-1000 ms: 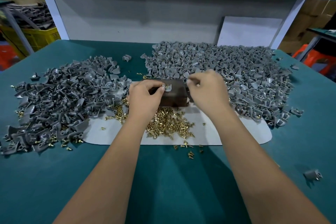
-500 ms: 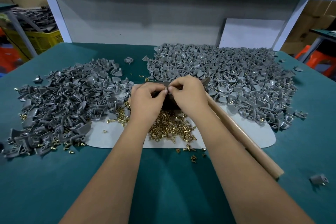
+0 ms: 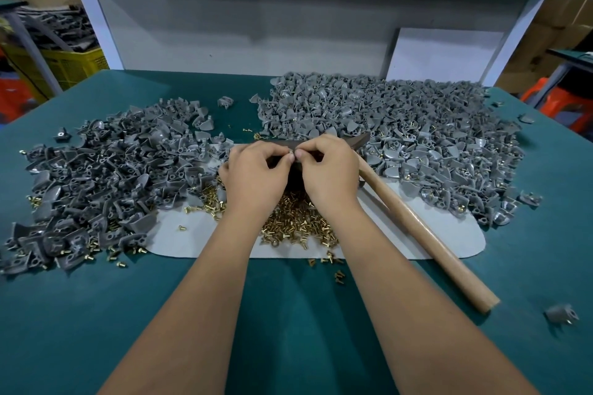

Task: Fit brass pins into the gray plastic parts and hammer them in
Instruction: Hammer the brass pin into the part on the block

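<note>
Hands meet at mid-table, fingertips bunched together over the dark block. Sweeping from the left: the darker heap of gray parts (image 3: 106, 183) sprawls across the green table (image 3: 288, 324), brass specks scattered through its near edge. Next, the left hand (image 3: 256, 176), fingers curled, pinching a small gray part (image 3: 291, 155) against the block (image 3: 296, 175). Touching it fingertip to fingertip is the right hand (image 3: 330, 170), also curled in a pinch; presumably on a pin, though the pin itself is too small to make out. Just near of both wrists lies the loose pile of brass pins (image 3: 298, 228) on the pale mat (image 3: 449, 234). Right again, the hammer (image 3: 423, 234) rests with its wooden handle angling near and right, its head tucked behind the right hand. Far right, the big lighter heap (image 3: 417, 135) waits. Best play here, I'd say: seat the pin straight in its hole and keep the part flat on the block before going for the hammer.
</note>
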Demonstrator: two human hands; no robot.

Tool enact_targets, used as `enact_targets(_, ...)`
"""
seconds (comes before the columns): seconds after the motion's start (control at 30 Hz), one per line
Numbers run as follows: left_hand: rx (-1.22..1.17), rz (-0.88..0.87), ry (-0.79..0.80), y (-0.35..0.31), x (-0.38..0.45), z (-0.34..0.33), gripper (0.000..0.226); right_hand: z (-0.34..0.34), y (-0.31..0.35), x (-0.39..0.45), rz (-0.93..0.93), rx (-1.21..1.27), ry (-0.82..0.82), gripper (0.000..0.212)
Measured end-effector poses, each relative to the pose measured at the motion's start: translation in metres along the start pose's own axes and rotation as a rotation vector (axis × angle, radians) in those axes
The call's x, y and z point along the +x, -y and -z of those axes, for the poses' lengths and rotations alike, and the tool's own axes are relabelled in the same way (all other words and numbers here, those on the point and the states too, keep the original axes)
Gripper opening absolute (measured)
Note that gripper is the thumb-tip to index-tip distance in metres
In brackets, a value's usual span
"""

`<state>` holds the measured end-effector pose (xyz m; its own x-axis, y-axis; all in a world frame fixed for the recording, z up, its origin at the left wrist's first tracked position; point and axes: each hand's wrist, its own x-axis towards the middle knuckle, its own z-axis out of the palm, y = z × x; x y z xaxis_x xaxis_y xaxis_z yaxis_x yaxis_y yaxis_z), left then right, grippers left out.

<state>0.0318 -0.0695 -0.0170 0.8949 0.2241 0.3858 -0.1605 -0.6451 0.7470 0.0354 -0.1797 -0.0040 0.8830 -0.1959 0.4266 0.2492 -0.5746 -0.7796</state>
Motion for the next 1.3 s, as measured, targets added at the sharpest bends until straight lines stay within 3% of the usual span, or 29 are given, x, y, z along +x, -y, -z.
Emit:
enact_targets(0.27, 0.022, 0.012, -0.014, 0.001, 0.000, -0.002, 0.015, -0.005, -0.003, -0.004, 0.011, 0.028, -0.056, 0.009)
enact_targets(0.63, -0.034, 0.001, 0.020, -0.003, -0.002, 0.004, 0.017, -0.001, -0.006, -0.002, 0.045, -0.023, 0.005, 0.007)
enact_targets(0.77, -0.042, 0.001, 0.028, -0.003, -0.002, 0.004, 0.018, 0.010, -0.003, 0.003, -0.061, 0.032, 0.084, 0.019)
enact_targets(0.83, -0.067, 0.009, 0.044, -0.002, -0.002, 0.004, 0.016, 0.021, -0.002, 0.008, -0.110, 0.031, 0.043, 0.024)
enact_targets(0.93, -0.105, 0.025, 0.062, -0.001, -0.002, 0.004, 0.011, 0.046, -0.010, 0.011, -0.139, -0.321, -0.046, 0.016)
enact_targets(1.03, -0.114, 0.030, 0.067, -0.002, -0.002, 0.004, 0.009, 0.059, -0.018, 0.006, -0.174, -0.719, 0.089, 0.024)
enact_targets(1.3, -0.110, 0.016, 0.066, 0.000, -0.002, 0.001, 0.016, 0.059, -0.017, 0.008, -0.274, -0.719, 0.201, 0.030)
